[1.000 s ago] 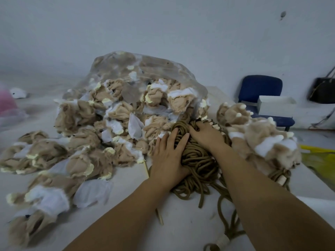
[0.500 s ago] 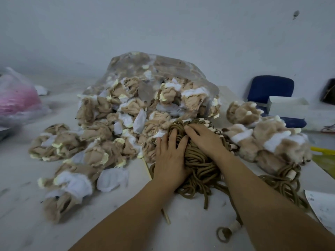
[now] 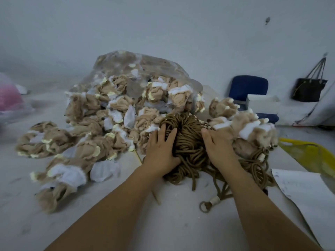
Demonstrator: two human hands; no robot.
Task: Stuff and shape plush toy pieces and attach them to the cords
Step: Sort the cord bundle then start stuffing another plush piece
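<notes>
A thick bundle of brown cords lies on the white table in front of me. My left hand rests on its left side with the fingers spread and straight. My right hand presses against the bundle's right side, thumb up, its fingertips hidden among stuffed tan plush paws with white claws. Limp, unstuffed tan plush pieces spill to the left from a clear plastic bag. One cord end with a loop and a white wrap lies near my right forearm.
A thin wooden stick lies under my left forearm. A sheet of paper and a yellow bag are at the right. A blue chair, a white box and a black bag stand behind. A pink-filled bag is far left.
My hands have moved apart on the cord bundle. The right hand slid from the bundle's top to its right side, next to the stuffed paws. The left hand stays on the left side.
</notes>
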